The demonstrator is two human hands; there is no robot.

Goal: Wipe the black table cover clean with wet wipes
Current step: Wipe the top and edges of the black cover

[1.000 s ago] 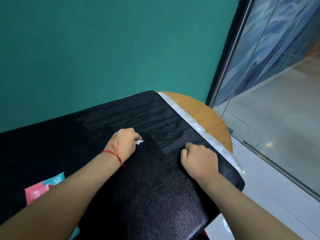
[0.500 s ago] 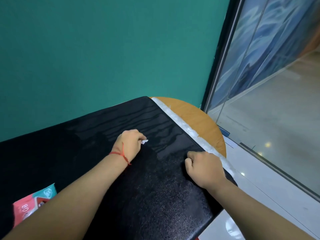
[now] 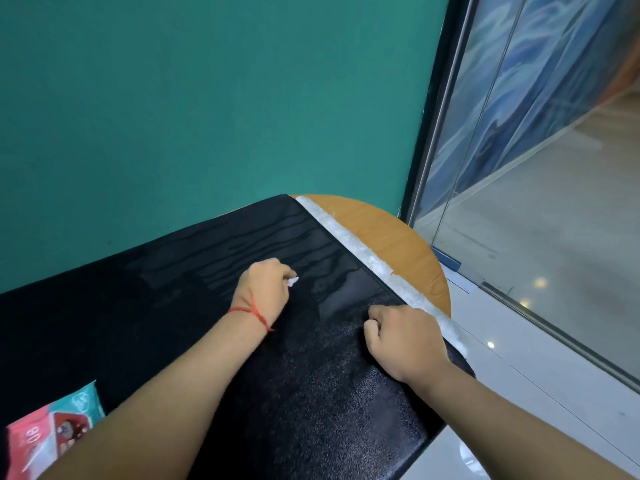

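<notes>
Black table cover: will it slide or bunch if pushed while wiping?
Likely semi-stiff: the black table cover overhangs the wooden table without drooping much. Its pebbled surface looks grippy, yet it may shift; the right hand seems to steady it.

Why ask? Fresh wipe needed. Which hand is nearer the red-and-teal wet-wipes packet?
Left. The left hand sits beyond and right of the red-and-teal wet-wipes packet; the right hand is farther right.

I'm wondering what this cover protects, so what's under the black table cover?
A rounded wooden tabletop pokes out past the black table cover on its right side, with a white strip along that edge. The rest underneath is hidden by the cover.
</notes>
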